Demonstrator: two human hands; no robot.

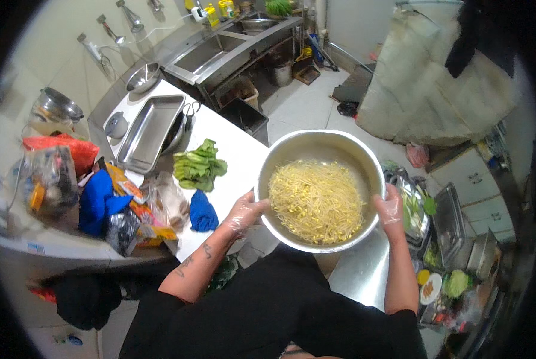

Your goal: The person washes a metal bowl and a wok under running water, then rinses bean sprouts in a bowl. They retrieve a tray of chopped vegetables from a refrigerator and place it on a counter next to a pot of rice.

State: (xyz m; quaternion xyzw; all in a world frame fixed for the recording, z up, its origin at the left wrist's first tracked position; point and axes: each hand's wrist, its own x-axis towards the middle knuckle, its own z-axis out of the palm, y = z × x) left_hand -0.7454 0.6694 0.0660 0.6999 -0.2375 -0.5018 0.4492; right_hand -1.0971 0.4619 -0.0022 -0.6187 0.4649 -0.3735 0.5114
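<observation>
A large round metal basin point(324, 139) is held up in front of my body, its mouth facing up. Yellow bean sprouts point(317, 202) lie heaped inside it. My left hand point(245, 213), in a clear plastic glove, grips the basin's left rim with the thumb over the edge. On the opposite rim, my right hand point(389, 208) has hold in a similar glove. The fingers under the basin are hidden. Left of the basin, cut leafy greens point(199, 166) rest on a white worktop point(243, 155), with a blue cloth point(203, 211) near them.
A rectangular steel tray point(151, 134) and a steel bowl point(143, 78) sit farther along the worktop. Plastic bags point(54, 175) crowd the left side. Beyond stands a steel double sink point(209, 54). At right, a metal counter point(362, 273) adjoins trays and a plate of food point(430, 289).
</observation>
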